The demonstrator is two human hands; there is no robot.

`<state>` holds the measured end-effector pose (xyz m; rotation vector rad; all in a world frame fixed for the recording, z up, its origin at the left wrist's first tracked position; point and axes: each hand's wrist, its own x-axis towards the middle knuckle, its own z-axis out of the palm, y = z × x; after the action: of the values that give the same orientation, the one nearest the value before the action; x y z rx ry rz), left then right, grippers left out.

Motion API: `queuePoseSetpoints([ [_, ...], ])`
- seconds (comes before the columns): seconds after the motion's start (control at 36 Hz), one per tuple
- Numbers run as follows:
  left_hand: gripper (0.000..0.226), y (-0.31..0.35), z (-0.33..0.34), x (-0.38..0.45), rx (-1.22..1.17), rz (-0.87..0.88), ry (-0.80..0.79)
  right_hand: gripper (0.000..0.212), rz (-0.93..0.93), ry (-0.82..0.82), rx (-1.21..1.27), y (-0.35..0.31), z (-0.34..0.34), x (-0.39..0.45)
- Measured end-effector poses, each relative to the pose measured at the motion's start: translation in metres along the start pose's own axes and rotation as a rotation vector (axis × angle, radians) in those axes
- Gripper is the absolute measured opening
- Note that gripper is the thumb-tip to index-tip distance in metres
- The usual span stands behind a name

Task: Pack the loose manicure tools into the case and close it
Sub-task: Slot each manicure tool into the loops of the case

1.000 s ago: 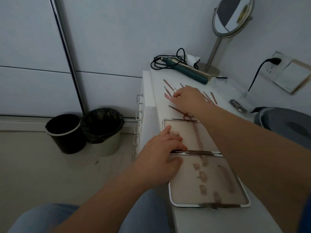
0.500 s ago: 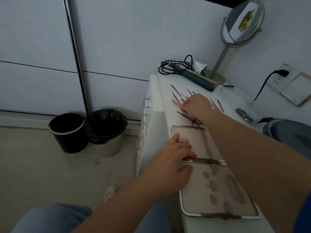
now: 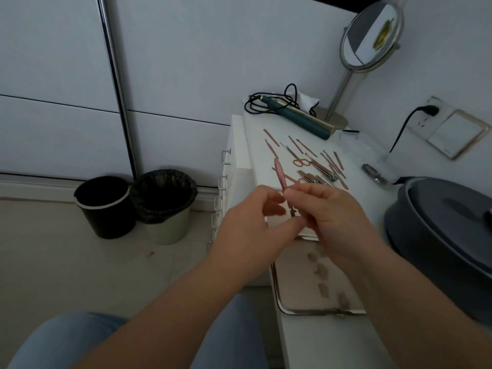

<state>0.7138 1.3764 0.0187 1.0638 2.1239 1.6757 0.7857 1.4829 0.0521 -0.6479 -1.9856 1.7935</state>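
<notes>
Judging by the layout, you were barely started: your right hand (image 3: 338, 217) pinched one pink tool (image 3: 280, 174) above the open case (image 3: 314, 294), your left hand (image 3: 255, 235) loosely curled beside it, while remaining tools (image 3: 314, 166) lay loose on the table (image 3: 324, 339).

Dim room: white wardrobe doors (image 3: 159, 75), two bins (image 3: 133, 206), white drawer unit (image 3: 234, 161).

Case (image 3: 319, 296): matt beige lining, polished metal rim. Loose tools (image 3: 316, 166), 12 o'clock of case: rose-gold metal, satin. Cabinet top (image 3: 330, 342): smooth white laminate. Mirror (image 3: 371, 35), 1 o'clock: brushed metal frame. Bins (image 3: 133, 203), 9 o'clock: plastic.
</notes>
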Motion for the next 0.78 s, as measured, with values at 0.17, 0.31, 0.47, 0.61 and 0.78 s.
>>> queuePoseSetpoints([
  [0.17,0.017,0.005,0.004,0.001,-0.137,-0.029,0.041,0.010,-0.053,-0.015,0.041,-0.003,0.005,-0.007],
  [0.31,0.012,0.010,0.002,0.005,-0.276,-0.020,0.081,0.007,-0.139,0.027,-0.032,-0.005,0.001,-0.002],
  [0.47,0.012,0.014,-0.004,0.007,-0.578,-0.182,0.111,0.004,-0.223,0.081,-0.251,0.002,-0.011,-0.009],
  [0.61,0.013,0.023,-0.007,0.014,-0.806,-0.366,0.113,0.015,-0.331,0.009,-0.541,0.008,-0.018,-0.021],
  [0.78,0.017,0.020,-0.011,0.018,-0.413,-0.358,-0.109,0.016,-0.467,0.066,-0.758,0.008,-0.033,-0.025],
])
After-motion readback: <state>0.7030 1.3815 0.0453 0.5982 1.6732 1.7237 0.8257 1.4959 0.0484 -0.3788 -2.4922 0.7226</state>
